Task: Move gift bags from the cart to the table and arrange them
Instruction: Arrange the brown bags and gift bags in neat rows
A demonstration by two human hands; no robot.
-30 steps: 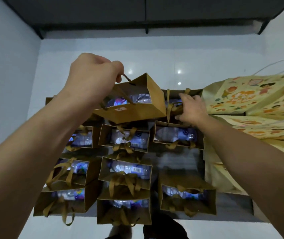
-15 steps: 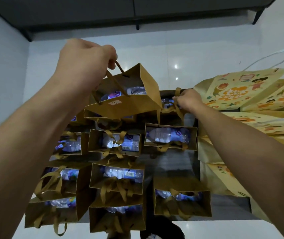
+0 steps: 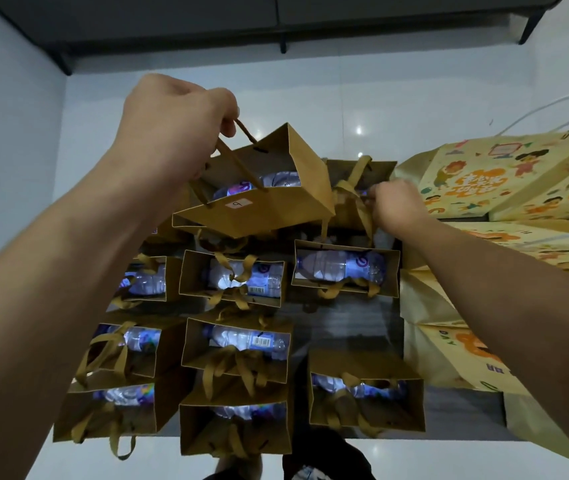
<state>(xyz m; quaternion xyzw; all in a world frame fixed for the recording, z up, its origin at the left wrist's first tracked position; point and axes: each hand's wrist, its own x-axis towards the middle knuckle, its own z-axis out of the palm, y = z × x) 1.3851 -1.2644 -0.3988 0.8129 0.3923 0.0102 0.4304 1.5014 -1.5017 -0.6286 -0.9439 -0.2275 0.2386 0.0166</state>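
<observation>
Overhead, left hand [image 3: 175, 133] fisted round the cord handles of a brown bag [image 3: 262, 199], which hangs tilted, clear of the rest; a bottle [image 3: 269, 183] lies inside and a small white label [image 3: 238, 204] marks its near face. Right hand [image 3: 395, 206] further back, fingers pinching the ribbon handle of a back bag [image 3: 362, 188] standing on the cart [image 3: 352, 323]. Below: more open brown bags [image 3: 234, 282] in rows on the cart, each with a bottle. Right of these, yellow printed bags [image 3: 494, 174] lie fanned. Pale glossy floor [image 3: 397, 98] beyond.
</observation>
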